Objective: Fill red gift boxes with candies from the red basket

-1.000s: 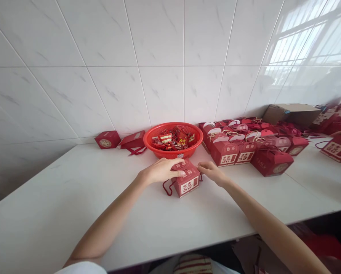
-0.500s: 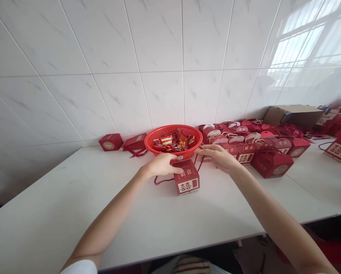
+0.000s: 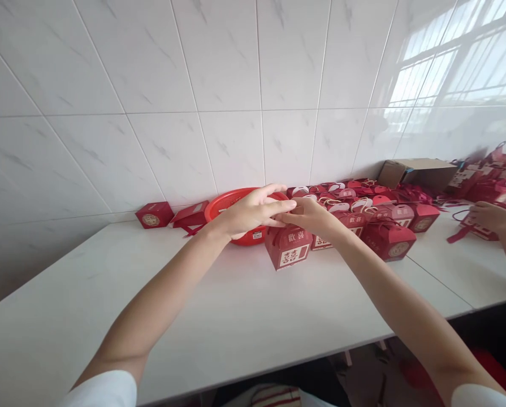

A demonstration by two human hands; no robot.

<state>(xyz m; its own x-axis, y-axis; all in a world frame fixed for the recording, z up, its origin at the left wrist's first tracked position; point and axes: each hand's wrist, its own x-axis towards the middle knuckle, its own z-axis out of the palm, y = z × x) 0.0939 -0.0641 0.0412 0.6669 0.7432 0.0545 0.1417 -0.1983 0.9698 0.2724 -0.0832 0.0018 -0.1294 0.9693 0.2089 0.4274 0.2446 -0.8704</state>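
A red box point(image 3: 289, 247) with white and red printed panels is at the middle, in front of the basket's right side, slightly tilted. My right hand point(image 3: 314, 217) has its fingers closed at the top of this box. Reaching across from the left, my left hand point(image 3: 253, 213) has its fingers stretched out and apart, their tips by my right fingers over the box top. Both hands hide the box's top and cord. Behind my left hand is a red plastic basket point(image 3: 253, 237), its contents mostly covered.
Many red boxes point(image 3: 389, 240) with cords stand to the right, before an open cardboard box point(image 3: 422, 165). Two red boxes point(image 3: 154, 215) lie left of the basket on the white table point(image 3: 219, 316). Another person's hand point(image 3: 492, 217) touches a box at the far right.
The box has moved right and back, close to the other boxes. My left hand has left its front and spread over its top. Another person's hand has come in at the right.
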